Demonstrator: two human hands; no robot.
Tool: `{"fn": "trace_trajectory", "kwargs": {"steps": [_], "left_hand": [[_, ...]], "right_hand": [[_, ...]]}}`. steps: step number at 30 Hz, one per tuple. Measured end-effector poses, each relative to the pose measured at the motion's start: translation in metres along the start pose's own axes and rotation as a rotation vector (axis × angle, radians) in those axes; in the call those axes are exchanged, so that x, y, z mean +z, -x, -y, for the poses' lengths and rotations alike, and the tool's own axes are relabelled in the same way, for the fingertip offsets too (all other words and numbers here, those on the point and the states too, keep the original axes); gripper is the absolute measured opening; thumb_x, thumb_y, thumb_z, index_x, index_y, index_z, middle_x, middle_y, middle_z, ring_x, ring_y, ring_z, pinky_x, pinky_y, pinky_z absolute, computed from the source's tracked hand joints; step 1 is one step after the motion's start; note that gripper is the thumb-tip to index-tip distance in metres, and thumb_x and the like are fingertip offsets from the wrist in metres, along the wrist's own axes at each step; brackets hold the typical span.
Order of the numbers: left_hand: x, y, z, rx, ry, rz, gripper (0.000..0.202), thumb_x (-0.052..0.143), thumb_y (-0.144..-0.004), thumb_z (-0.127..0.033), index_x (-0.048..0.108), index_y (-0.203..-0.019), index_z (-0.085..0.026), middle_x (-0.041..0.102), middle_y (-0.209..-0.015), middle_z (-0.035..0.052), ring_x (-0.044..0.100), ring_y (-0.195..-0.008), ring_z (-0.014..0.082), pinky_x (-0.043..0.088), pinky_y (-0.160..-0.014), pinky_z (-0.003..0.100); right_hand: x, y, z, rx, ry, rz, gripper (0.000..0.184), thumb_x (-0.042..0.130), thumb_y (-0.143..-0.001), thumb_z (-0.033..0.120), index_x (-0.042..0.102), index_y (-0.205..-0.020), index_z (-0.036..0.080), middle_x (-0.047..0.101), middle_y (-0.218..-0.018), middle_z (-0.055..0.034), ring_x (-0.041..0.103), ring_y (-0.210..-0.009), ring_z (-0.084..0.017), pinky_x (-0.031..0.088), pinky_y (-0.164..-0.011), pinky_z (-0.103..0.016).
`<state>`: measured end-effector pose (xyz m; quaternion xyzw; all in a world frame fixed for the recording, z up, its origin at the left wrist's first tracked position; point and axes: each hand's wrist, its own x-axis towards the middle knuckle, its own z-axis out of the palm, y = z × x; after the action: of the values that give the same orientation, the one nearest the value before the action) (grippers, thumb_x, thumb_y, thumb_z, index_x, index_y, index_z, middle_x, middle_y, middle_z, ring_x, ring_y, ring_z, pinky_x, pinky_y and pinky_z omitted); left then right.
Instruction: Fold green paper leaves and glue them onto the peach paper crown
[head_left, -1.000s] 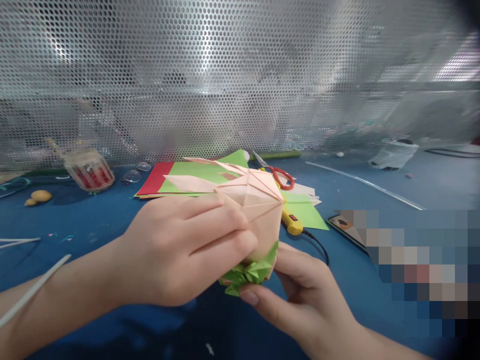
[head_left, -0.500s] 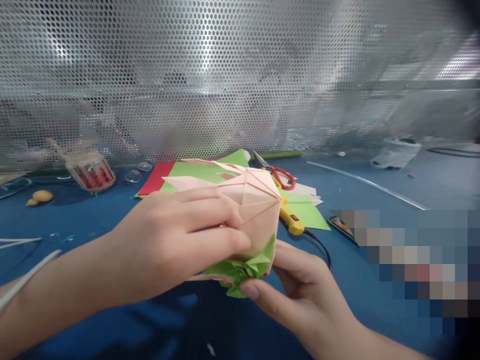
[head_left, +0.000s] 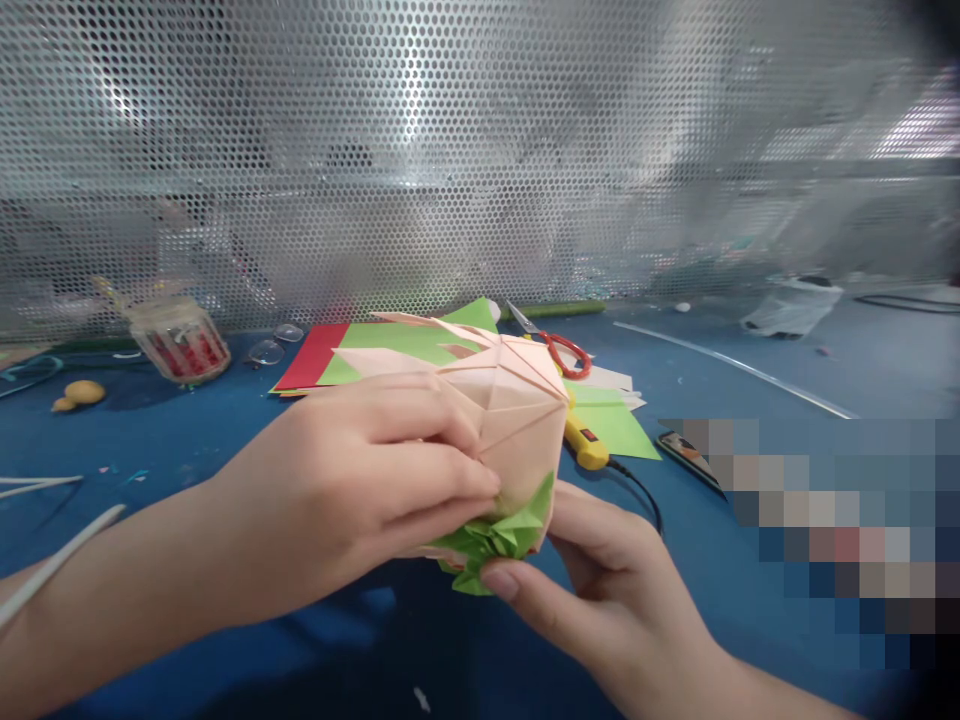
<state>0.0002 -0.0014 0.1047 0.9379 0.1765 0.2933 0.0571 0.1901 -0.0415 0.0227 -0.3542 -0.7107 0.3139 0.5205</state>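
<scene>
Paper flower (head_left: 517,420) is half hidden by the gripping left hand (head_left: 360,490); the right hand (head_left: 600,580) pinches its green base (head_left: 499,540).

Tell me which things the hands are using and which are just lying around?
In use: left hand, right hand, pink paper flower, green paper leaves.
Lying about: red-handled scissors, yellow corded tool, coloured paper sheets, small jar.
</scene>
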Motion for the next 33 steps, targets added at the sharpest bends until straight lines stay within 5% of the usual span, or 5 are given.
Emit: {"fn": "trace_trajectory", "kwargs": {"steps": [7, 12, 17, 33], "left_hand": [[-0.0004, -0.0021, -0.0031, 0.071, -0.073, -0.049, 0.015, 0.06, -0.088, -0.01, 0.067, -0.075, -0.015, 0.069, -0.077, -0.0003, 0.062, -0.069, 0.0083, 0.049, -0.069, 0.015], [0.0014, -0.0033, -0.0054, 0.039, -0.08, -0.079, 0.015, 0.061, -0.086, -0.01, 0.067, -0.073, -0.015, 0.07, -0.077, -0.0008, 0.064, -0.07, 0.0069, 0.049, -0.07, 0.012], [0.0041, -0.0042, -0.007, 0.023, -0.083, -0.12, 0.017, 0.058, -0.086, -0.011, 0.067, -0.073, -0.016, 0.07, -0.075, -0.0025, 0.064, -0.07, 0.0063, 0.049, -0.069, 0.011], [0.0064, -0.0018, -0.0032, 0.024, -0.183, -0.125, 0.017, 0.055, -0.086, -0.012, 0.06, -0.071, -0.018, 0.069, -0.075, -0.0008, 0.059, -0.061, 0.0088, 0.05, -0.064, 0.018]], "right_hand": [[0.0004, -0.0009, 0.0017, -0.046, 0.071, -0.028, 0.022, 0.077, -0.073, 0.042, 0.075, -0.084, 0.023, 0.073, -0.079, -0.0057, 0.069, -0.081, -0.025, 0.057, -0.071, -0.03], [0.0026, -0.0025, 0.0048, -0.091, -0.01, -0.021, 0.002, 0.073, -0.079, 0.022, 0.073, -0.081, 0.023, 0.074, -0.083, -0.0025, 0.069, -0.079, -0.018, 0.055, -0.074, -0.022], [0.0009, -0.0047, 0.0055, -0.135, -0.083, 0.001, 0.014, 0.071, -0.078, 0.009, 0.072, -0.082, 0.022, 0.074, -0.089, 0.0, 0.067, -0.078, -0.012, 0.051, -0.077, -0.013], [0.0016, -0.0044, 0.0064, -0.046, -0.096, -0.004, 0.009, 0.07, -0.079, 0.014, 0.07, -0.075, 0.022, 0.07, -0.08, -0.0007, 0.066, -0.075, -0.016, 0.054, -0.074, -0.021]]}}
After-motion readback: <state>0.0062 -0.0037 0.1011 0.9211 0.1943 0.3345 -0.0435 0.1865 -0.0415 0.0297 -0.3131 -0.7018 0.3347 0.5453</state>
